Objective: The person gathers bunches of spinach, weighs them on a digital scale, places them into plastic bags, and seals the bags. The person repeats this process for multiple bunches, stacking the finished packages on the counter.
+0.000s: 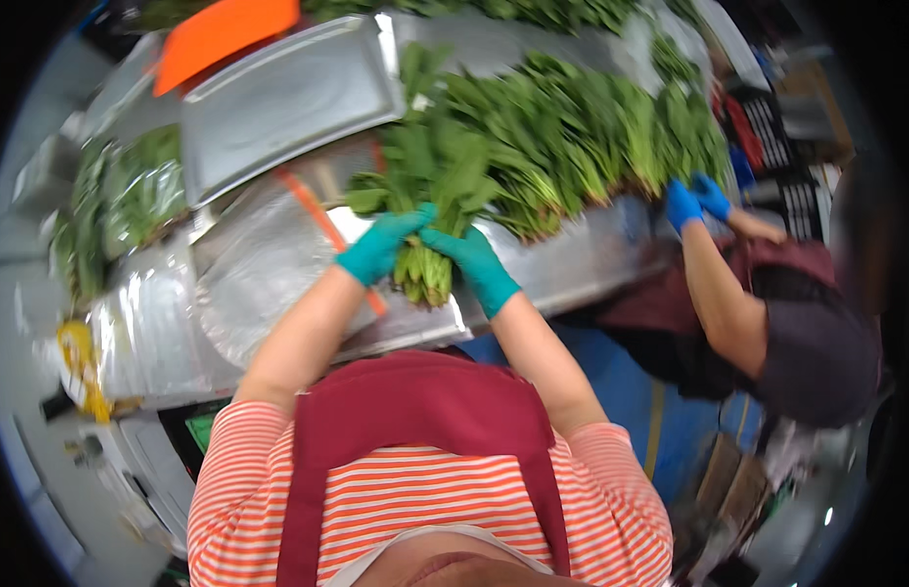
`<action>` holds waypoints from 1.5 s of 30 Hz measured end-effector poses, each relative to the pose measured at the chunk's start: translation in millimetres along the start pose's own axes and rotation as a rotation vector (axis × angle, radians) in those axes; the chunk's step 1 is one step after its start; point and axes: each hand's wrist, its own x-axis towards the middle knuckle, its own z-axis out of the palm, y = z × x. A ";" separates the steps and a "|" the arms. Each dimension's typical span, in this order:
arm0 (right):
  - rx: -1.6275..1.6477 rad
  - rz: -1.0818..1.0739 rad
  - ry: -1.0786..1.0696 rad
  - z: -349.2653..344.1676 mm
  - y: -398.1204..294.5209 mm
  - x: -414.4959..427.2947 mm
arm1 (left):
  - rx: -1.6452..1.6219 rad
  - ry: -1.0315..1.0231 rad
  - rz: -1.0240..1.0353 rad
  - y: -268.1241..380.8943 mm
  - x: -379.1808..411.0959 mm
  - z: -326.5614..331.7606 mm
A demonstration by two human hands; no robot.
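Note:
Both of my hands wear green gloves and close around one bunch of leafy greens [425, 275], its pale stems pointing towards me. My left hand [385, 238] grips it from the left, and my right hand [480, 264] wraps it from the right, with the fingers meeting across the stems. The bunch's leaves spread away from me over the metal table [572, 249]. Just right of it lies a long row of similar greens [542, 139], stems towards the table's near edge. Clear plastic bags [256, 271] lie flat left of my hands.
A metal tray [293, 110] stands beyond my left hand, near an orange board [227, 37]. Bagged greens [146, 183] lie at the far left. To the right, a co-worker's blue-gloved hands [693, 202] touch the row's end. More greens [498, 7] line the back.

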 end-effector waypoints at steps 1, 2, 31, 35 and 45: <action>0.029 0.025 -0.013 -4.0 12.9 15.6 | -0.060 -0.015 -0.091 -0.1 -1.9 6.2; 0.039 0.050 -0.011 14.3 1.2 0.2 | -0.181 -0.061 -0.147 1.8 -15.3 16.8; -1.487 -0.095 0.002 223.3 -146.8 122.0 | 0.362 0.430 0.588 232.1 -51.6 -47.4; -1.569 -0.291 0.223 195.5 -57.8 188.4 | 1.605 0.857 0.562 234.1 -32.2 -135.8; -1.681 -0.785 0.689 -7.2 -39.2 3.1 | 1.065 0.936 0.299 224.7 -156.0 -86.6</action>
